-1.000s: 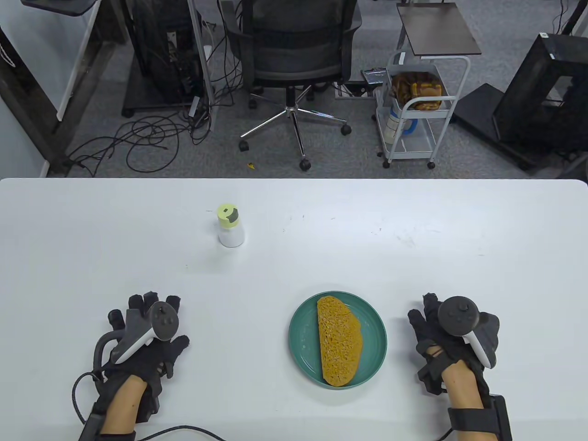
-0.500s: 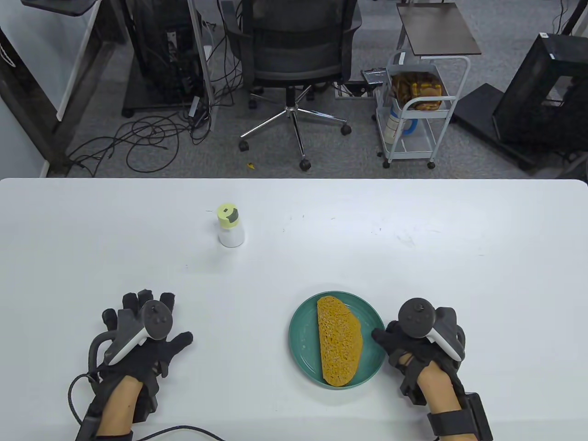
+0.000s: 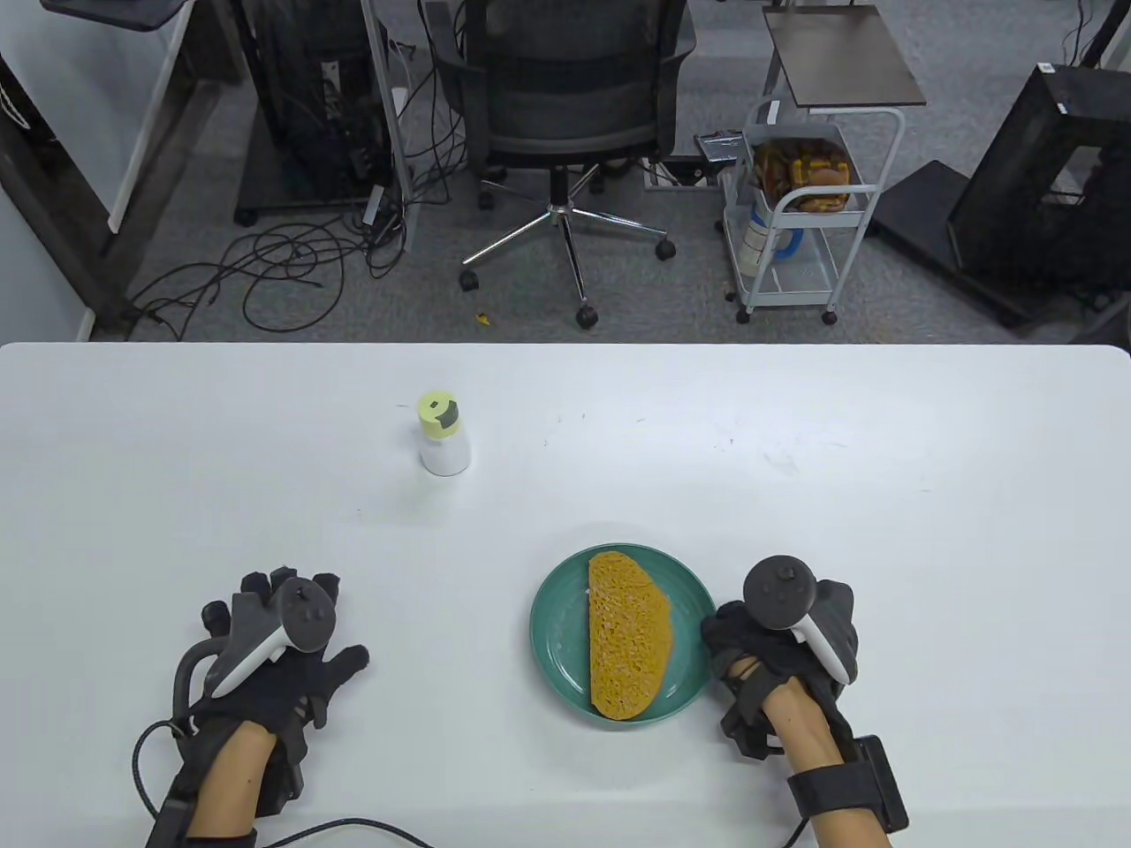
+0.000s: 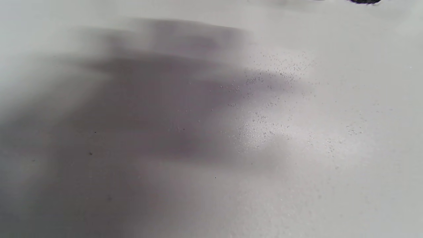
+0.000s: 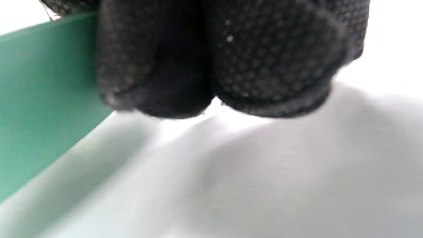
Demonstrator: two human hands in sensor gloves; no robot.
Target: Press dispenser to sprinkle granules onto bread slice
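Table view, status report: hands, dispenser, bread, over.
Left hand flat on table, idle. Right hand at green round plate. Yellow-capped white dispenser bottle untouched. Golden bread slice plated; path clear.

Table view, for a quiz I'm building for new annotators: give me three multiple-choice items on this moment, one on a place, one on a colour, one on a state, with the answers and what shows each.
1. Where does the dispenser stand relative to the plate?
A. farther from the person and to the left
B. on the plate
C. right of the plate, at the table's near edge

2. What colour is the dispenser's cap?
A. red
B. pale yellow
C. black

3. What is the right hand doing?
A. gripping the dispenser
B. touching the plate's right rim
C. lifting the bread slice

Answers:
1 A, the dispenser stands alone up-table, left of the plate.
2 B, the cap is pale yellow above a white body.
3 B, its fingers meet the green rim; the left hand lies flat on the table.
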